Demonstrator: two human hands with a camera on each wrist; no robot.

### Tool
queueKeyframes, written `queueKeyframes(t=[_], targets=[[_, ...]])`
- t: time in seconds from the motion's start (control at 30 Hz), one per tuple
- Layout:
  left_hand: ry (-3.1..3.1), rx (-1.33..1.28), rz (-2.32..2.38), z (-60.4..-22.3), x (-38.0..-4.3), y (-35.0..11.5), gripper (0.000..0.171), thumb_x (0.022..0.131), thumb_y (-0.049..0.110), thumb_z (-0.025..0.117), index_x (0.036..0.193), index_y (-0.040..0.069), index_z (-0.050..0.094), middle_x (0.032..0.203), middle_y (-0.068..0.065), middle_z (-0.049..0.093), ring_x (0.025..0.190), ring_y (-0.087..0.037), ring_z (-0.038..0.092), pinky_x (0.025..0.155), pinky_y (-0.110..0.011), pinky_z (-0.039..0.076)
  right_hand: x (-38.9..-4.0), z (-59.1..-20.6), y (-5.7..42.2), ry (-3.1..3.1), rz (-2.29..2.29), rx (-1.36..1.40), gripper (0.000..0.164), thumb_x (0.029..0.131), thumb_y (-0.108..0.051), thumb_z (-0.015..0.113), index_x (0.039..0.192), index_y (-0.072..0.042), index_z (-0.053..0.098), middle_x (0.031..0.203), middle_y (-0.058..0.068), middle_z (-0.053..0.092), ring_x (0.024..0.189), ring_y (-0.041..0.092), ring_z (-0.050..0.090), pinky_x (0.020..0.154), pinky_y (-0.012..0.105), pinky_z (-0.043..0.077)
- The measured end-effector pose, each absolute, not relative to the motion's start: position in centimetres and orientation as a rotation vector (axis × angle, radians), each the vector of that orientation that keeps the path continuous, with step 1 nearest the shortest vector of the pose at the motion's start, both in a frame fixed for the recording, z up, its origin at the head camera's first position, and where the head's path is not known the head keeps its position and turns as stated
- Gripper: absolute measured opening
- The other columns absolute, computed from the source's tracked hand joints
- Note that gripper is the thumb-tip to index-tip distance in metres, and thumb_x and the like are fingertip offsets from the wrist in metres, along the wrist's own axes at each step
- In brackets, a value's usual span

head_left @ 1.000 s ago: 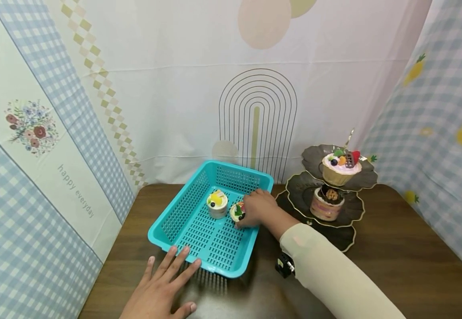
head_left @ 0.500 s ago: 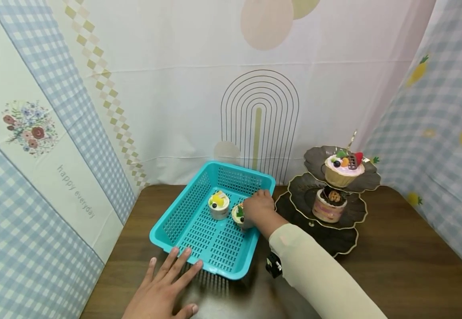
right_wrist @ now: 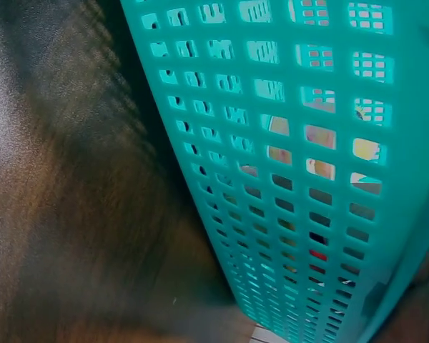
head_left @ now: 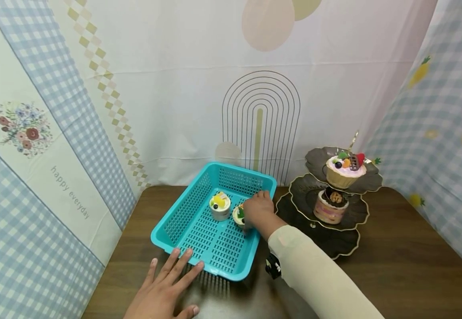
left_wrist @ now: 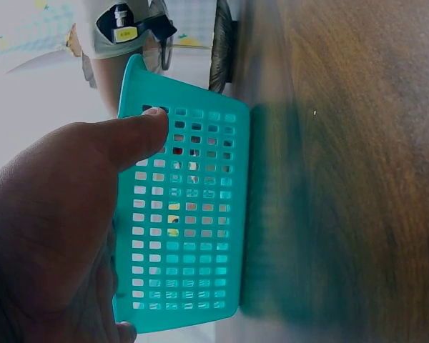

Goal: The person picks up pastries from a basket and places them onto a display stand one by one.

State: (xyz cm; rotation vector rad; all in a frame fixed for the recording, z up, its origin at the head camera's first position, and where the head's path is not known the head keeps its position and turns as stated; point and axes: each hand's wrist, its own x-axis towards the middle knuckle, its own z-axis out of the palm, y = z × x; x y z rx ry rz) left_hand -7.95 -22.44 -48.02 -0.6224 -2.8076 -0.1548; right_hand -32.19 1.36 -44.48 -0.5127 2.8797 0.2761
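A turquoise plastic basket [head_left: 166, 219] stands on the table. My right hand [head_left: 260, 212] reaches over its right side and holds a small cake cup [head_left: 238, 215] with white cream and fruit; fingers and palm hide much of it. Just left of it a second cake cup [head_left: 220, 206], topped with yellow fruit, stands upright in the basket. My left hand [head_left: 162, 287] is spread out, fingertips right at the basket's front rim. In the left wrist view the left thumb [left_wrist: 139, 138] overlaps the basket wall. The right wrist view shows mostly the perforated basket side [right_wrist: 286, 179].
Right of the basket stands a dark tiered stand [head_left: 300, 195] with gold scalloped edges. A pink-cream tart [head_left: 342, 175] sits on its top tier, a walnut-topped cake cup [head_left: 330, 210] on the middle one. Patterned cloths [head_left: 183, 88] hang behind and beside the wooden table [head_left: 406, 239].
My right hand has shifted slightly with the cake cup toward the basket's right-hand wall, and the forearm has swung left. My left hand stays at the front rim. The view has drifted a little.
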Motion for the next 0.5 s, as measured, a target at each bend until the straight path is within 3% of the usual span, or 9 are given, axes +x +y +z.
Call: queueKeyframes(t=[0.3,0.5], targets=[[-2.803,-0.610,-0.165,-48.12,-7.96,-22.40,0.081,0.092,0.065,0.064,0.162,0.038,0.032,0.171,0.009,0.012,0.157,-0.016,0.004,0.114,-0.033,-0.026,-32.41,-44.91,1.76,2.935,0.075,-0.511,0.082,0.073,-0.076,0.076,0.124,-0.011,0.071,0.133,0.017,0.059,0.128,0.037,0.045,0.115,0.054,0.026],[-2.809,-0.607,-0.176,-48.05,-7.94,-22.34,0.079,0.092,0.065,0.064,0.160,0.035,0.037,0.171,0.010,0.013,0.157,-0.014,0.003,0.114,-0.032,-0.026,-32.40,-45.05,1.82,2.953,0.007,-0.510,0.082,0.076,-0.074,0.075,0.127,-0.009,0.069,0.138,0.019,0.057,0.134,0.040,0.042,0.117,0.055,0.024]])
